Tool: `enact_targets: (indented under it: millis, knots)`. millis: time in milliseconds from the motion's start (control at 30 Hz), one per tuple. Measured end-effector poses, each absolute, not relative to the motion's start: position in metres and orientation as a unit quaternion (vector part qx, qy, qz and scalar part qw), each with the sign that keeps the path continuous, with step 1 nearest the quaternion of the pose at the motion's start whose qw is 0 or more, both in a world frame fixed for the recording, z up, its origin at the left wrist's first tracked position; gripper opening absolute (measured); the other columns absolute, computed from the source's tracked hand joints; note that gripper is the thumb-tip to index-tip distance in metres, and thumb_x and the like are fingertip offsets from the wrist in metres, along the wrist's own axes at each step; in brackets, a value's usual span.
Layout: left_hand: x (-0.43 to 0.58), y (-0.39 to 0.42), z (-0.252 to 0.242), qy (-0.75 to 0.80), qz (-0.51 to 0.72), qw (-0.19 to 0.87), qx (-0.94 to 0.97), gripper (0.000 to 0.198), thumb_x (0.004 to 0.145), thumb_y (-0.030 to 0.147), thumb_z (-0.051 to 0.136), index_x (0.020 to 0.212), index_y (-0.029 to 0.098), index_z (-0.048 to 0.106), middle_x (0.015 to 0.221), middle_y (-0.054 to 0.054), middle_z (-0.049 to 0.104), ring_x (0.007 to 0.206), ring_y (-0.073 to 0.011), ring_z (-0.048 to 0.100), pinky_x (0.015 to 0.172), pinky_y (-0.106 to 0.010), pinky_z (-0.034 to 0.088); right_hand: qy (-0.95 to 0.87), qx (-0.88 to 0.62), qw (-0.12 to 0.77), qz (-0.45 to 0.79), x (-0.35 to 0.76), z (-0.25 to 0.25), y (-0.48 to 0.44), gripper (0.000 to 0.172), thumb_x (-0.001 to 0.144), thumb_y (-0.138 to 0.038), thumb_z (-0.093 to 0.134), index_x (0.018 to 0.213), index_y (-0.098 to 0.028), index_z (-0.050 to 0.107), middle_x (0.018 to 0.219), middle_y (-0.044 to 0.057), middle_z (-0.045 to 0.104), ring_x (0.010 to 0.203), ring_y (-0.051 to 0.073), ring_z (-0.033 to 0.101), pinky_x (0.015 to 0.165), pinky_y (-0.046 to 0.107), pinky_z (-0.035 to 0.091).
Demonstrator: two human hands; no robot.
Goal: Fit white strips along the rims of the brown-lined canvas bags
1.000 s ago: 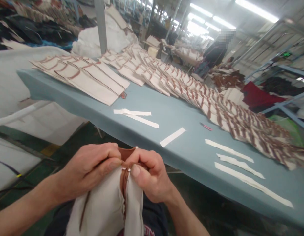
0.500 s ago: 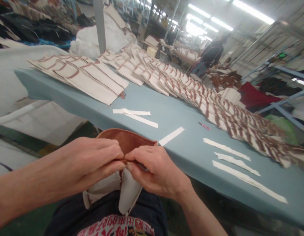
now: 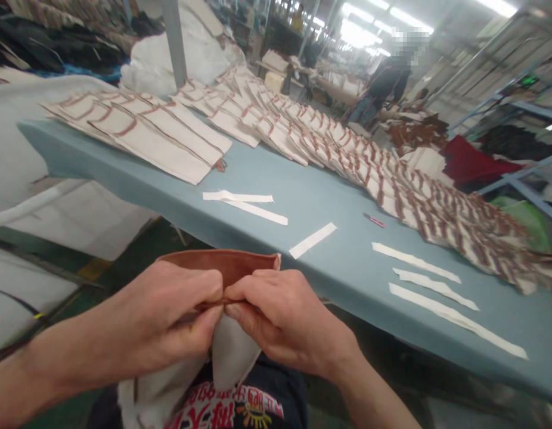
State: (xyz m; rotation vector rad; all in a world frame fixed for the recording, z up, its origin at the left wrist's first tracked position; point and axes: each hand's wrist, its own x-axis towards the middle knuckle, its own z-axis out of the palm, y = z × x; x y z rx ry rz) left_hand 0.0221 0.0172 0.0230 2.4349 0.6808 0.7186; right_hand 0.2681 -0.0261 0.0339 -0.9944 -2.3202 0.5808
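Observation:
Between my two hands is a piece of sewn fabric [image 3: 231, 262], brown on its upper side with off-white panels hanging below. My left hand [image 3: 168, 316] is closed, thumb and fingers pinching the brown edge. Right beside it, my right hand [image 3: 285, 316] pinches the same edge, the thumb tips almost touching. The piece hangs over my lap in front of the table's near edge. The exact seam under my fingers is hidden.
The table [image 3: 329, 196] has a blue-green cover. On it lie several white strips [image 3: 312, 240], a small pink-handled tool [image 3: 374, 220], a stack of cream panels [image 3: 146, 137] and a long overlapping row of brown-trimmed panels [image 3: 347, 155]. A person [image 3: 383, 83] stands farther back.
Both hands have shifted slightly with the fabric, the left one lower and more curled. The off-white panels hang differently, and the view has tilted a little.

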Motion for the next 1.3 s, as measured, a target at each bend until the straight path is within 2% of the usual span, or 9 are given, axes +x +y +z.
enact_targets:
  millis: [100, 200, 300, 400, 533, 700, 900, 1033, 1300]
  knots:
    - [0.020, 0.008, 0.018, 0.248, 0.310, 0.382, 0.834, 0.032, 0.106, 0.020, 0.055, 0.074, 0.025, 0.052, 0.063, 0.008, 0.056, 0.056, -0.0112, 0.052, 0.055, -0.024, 0.037, -0.819, -0.308, 0.317, 0.366, 0.267, 0.025, -0.019, 0.031, 0.121, -0.039, 0.057, 0.101, -0.022, 0.073, 0.091, 0.004, 0.084, 0.079, 0.016, 0.075, 0.072, 0.027, 0.054]
    - [0.020, 0.000, 0.012, 0.266, 0.340, 0.545, 0.718, 0.044, 0.113, 0.039, 0.067, 0.072, 0.023, 0.061, 0.063, 0.007, 0.062, 0.056, -0.0109, 0.053, 0.054, -0.022, 0.039, -0.727, -0.298, 0.334, 0.520, 0.262, 0.019, -0.015, 0.034, 0.115, -0.047, 0.065, 0.090, -0.025, 0.068, 0.085, -0.001, 0.077, 0.069, 0.013, 0.067, 0.063, 0.024, 0.052]
    - [0.027, -0.007, 0.004, 0.270, 0.339, 0.695, 0.574, 0.064, 0.106, 0.069, 0.079, 0.068, 0.022, 0.057, 0.059, 0.006, 0.056, 0.052, -0.0108, 0.045, 0.049, -0.021, 0.037, -0.647, -0.299, 0.356, 0.604, 0.257, 0.016, -0.016, 0.030, 0.109, -0.045, 0.072, 0.086, -0.026, 0.070, 0.081, -0.003, 0.072, 0.061, 0.011, 0.058, 0.056, 0.023, 0.048]
    - [0.035, -0.013, -0.007, 0.259, 0.353, 0.762, 0.477, 0.066, 0.101, 0.072, 0.084, 0.070, 0.022, 0.054, 0.060, 0.006, 0.053, 0.052, -0.0098, 0.037, 0.048, -0.020, 0.034, -0.614, -0.279, 0.369, 0.640, 0.256, 0.012, -0.016, 0.035, 0.106, -0.050, 0.081, 0.085, -0.024, 0.071, 0.081, -0.002, 0.069, 0.059, 0.010, 0.054, 0.052, 0.020, 0.046]
    - [0.034, -0.015, -0.018, 0.252, 0.337, 0.771, 0.479, 0.060, 0.105, 0.072, 0.080, 0.078, 0.023, 0.057, 0.065, 0.004, 0.058, 0.056, -0.0115, 0.041, 0.052, -0.022, 0.038, -0.592, -0.274, 0.358, 0.668, 0.260, 0.010, -0.015, 0.046, 0.098, -0.059, 0.091, 0.084, -0.022, 0.067, 0.076, -0.003, 0.065, 0.059, 0.010, 0.053, 0.052, 0.020, 0.046]
    - [0.026, -0.003, -0.009, 0.246, 0.316, 0.658, 0.637, 0.059, 0.115, 0.069, 0.068, 0.079, 0.022, 0.066, 0.072, 0.001, 0.069, 0.065, -0.0148, 0.059, 0.065, -0.024, 0.050, -0.622, -0.308, 0.337, 0.636, 0.268, 0.017, -0.016, 0.036, 0.103, -0.048, 0.083, 0.084, -0.021, 0.068, 0.072, -0.004, 0.059, 0.057, 0.010, 0.046, 0.052, 0.023, 0.039]
    - [0.033, 0.007, 0.021, 0.262, 0.308, 0.561, 0.722, 0.056, 0.116, 0.060, 0.070, 0.074, 0.023, 0.069, 0.073, 0.003, 0.071, 0.069, -0.0146, 0.066, 0.066, -0.021, 0.051, -0.664, -0.328, 0.374, 0.558, 0.262, 0.028, -0.010, 0.058, 0.099, -0.059, 0.090, 0.070, -0.022, 0.056, 0.062, -0.008, 0.048, 0.059, 0.010, 0.038, 0.054, 0.025, 0.030]
    - [0.036, 0.005, 0.013, 0.275, 0.319, 0.618, 0.663, 0.066, 0.114, 0.076, 0.065, 0.076, 0.022, 0.065, 0.071, 0.004, 0.065, 0.064, -0.0131, 0.058, 0.060, -0.019, 0.048, -0.682, -0.317, 0.409, 0.517, 0.253, 0.017, -0.004, 0.054, 0.102, -0.052, 0.084, 0.070, -0.025, 0.049, 0.061, -0.009, 0.042, 0.057, 0.010, 0.036, 0.055, 0.025, 0.030]
    - [0.035, 0.010, -0.002, 0.290, 0.303, 0.600, 0.681, 0.060, 0.118, 0.069, 0.059, 0.081, 0.022, 0.062, 0.078, 0.004, 0.061, 0.070, -0.0151, 0.055, 0.064, -0.021, 0.050, -0.725, -0.329, 0.478, 0.370, 0.251, -0.005, -0.001, 0.029, 0.095, -0.031, 0.061, 0.072, -0.028, 0.043, 0.061, -0.009, 0.043, 0.053, 0.011, 0.039, 0.056, 0.026, 0.033]
